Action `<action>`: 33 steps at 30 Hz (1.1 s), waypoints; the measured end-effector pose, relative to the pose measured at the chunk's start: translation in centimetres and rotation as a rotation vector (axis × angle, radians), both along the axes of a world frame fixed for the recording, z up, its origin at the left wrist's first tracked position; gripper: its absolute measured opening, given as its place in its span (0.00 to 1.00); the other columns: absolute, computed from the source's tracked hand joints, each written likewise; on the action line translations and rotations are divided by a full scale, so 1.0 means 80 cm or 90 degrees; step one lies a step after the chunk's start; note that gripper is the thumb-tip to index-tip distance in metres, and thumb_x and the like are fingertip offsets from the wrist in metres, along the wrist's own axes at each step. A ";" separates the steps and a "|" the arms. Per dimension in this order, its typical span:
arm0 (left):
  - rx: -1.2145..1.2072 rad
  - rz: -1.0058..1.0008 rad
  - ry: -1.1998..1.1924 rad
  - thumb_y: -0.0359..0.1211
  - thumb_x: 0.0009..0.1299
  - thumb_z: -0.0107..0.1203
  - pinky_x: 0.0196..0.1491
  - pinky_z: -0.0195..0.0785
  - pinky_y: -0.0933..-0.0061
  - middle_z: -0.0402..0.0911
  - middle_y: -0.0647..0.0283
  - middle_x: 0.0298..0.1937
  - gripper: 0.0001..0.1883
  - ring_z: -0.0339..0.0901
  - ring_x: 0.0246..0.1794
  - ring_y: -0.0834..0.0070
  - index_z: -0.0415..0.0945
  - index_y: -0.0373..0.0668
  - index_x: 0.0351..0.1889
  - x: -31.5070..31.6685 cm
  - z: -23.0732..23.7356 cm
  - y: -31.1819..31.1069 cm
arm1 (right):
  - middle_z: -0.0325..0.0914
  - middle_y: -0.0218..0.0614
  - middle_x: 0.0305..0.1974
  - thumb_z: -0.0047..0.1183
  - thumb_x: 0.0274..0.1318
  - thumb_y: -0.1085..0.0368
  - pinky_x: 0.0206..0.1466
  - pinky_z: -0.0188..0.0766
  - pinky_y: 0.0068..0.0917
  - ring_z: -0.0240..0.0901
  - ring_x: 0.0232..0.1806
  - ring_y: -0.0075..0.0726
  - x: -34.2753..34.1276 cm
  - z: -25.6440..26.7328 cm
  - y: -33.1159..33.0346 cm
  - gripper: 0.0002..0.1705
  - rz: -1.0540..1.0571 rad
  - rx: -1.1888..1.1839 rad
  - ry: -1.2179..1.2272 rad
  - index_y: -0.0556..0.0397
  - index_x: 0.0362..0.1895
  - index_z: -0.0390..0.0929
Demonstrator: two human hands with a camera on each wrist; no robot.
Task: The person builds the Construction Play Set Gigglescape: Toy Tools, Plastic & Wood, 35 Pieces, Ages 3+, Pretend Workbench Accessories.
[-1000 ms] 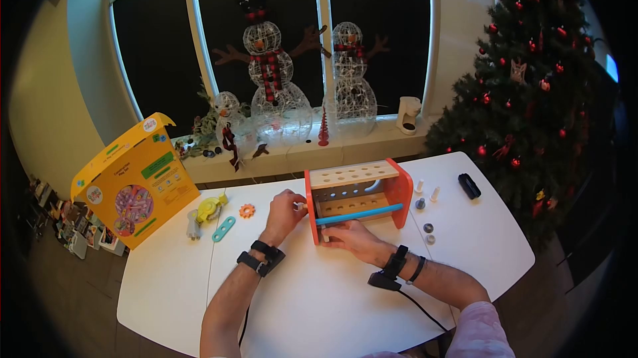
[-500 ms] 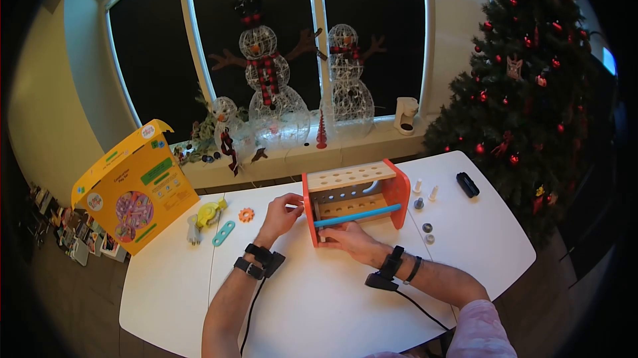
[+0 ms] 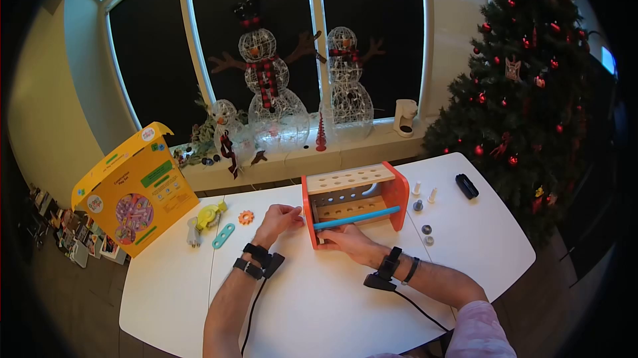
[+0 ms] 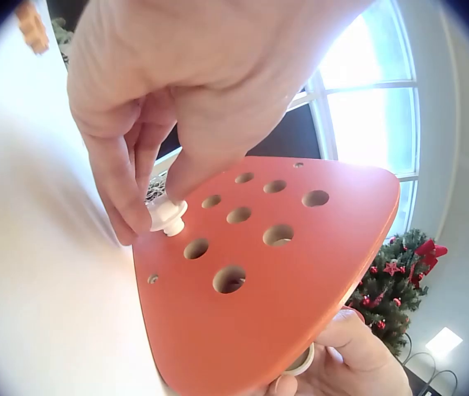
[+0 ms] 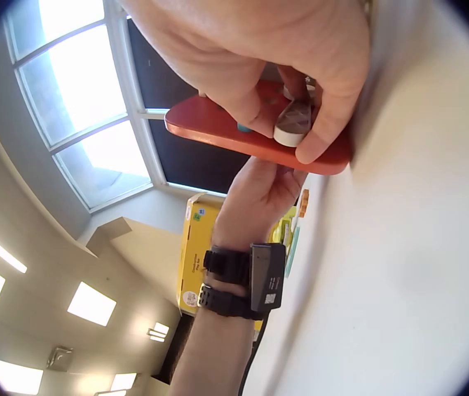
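Note:
A wooden toy toolbox (image 3: 397, 192) with red end panels and a blue bar (image 3: 359, 216) stands on the white table. Beside its left end, my left hand (image 3: 280, 220) pinches a white peg (image 4: 167, 216) with a flanged head. The peg's narrow tip is close over the outer face of the holed red panel (image 4: 247, 247). My right hand (image 3: 352, 241) reaches in under the blue bar. Between thumb and fingers it grips a pale, round-ended piece (image 5: 292, 128) with a greyish face, against the panel's inner side. Part of that piece is hidden by my fingers.
Left on the table lie an orange gear (image 3: 246, 217), a teal strip (image 3: 223, 236) and a yellow toy piece (image 3: 211, 213), near an upright yellow box (image 3: 143, 192). At right are pale pegs (image 3: 432, 194), grey screws (image 3: 418, 206) and a black case (image 3: 467, 186).
My left hand has drawn slightly down and away from the red panel with the peg in its fingers. My right hand has stayed at the inner side of the panel.

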State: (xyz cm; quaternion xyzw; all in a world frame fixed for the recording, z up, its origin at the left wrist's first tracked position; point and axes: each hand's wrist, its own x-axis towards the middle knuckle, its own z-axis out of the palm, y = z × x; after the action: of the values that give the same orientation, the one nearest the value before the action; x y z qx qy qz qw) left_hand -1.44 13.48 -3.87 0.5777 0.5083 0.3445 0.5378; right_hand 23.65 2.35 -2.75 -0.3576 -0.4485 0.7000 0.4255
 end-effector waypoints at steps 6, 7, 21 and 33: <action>0.020 -0.003 -0.077 0.30 0.82 0.68 0.49 0.86 0.76 0.94 0.57 0.47 0.11 0.92 0.43 0.74 0.88 0.32 0.56 0.005 0.005 -0.006 | 0.88 0.31 0.54 0.63 0.80 0.61 0.60 0.88 0.31 0.86 0.53 0.25 0.002 0.008 -0.005 0.12 0.001 -0.003 -0.019 0.50 0.60 0.86; 0.020 -0.003 -0.077 0.30 0.82 0.68 0.49 0.86 0.76 0.94 0.57 0.47 0.11 0.92 0.43 0.74 0.88 0.32 0.56 0.004 0.003 -0.005 | 0.88 0.30 0.52 0.63 0.80 0.60 0.58 0.88 0.30 0.86 0.51 0.24 0.002 0.008 -0.005 0.12 0.002 -0.005 -0.027 0.50 0.59 0.86; 0.032 -0.014 -0.190 0.17 0.77 0.64 0.59 0.87 0.72 0.92 0.59 0.52 0.11 0.90 0.51 0.73 0.88 0.33 0.55 0.004 0.013 -0.013 | 0.88 0.29 0.44 0.63 0.80 0.57 0.54 0.83 0.27 0.82 0.42 0.21 0.006 0.013 -0.014 0.12 0.027 -0.002 -0.020 0.52 0.53 0.86; 0.076 -0.022 -0.116 0.18 0.74 0.68 0.60 0.86 0.73 0.91 0.56 0.55 0.16 0.90 0.54 0.72 0.86 0.32 0.60 0.000 0.008 -0.011 | 0.88 0.32 0.44 0.61 0.82 0.59 0.51 0.80 0.25 0.81 0.42 0.22 0.007 0.014 -0.018 0.10 0.027 -0.014 0.010 0.51 0.52 0.86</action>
State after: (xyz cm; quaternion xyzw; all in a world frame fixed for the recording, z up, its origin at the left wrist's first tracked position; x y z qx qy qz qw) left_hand -1.43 12.64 -3.25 0.5836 0.4263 0.4157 0.5522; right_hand 24.19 0.91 -1.60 -0.3469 -0.4447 0.7166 0.4103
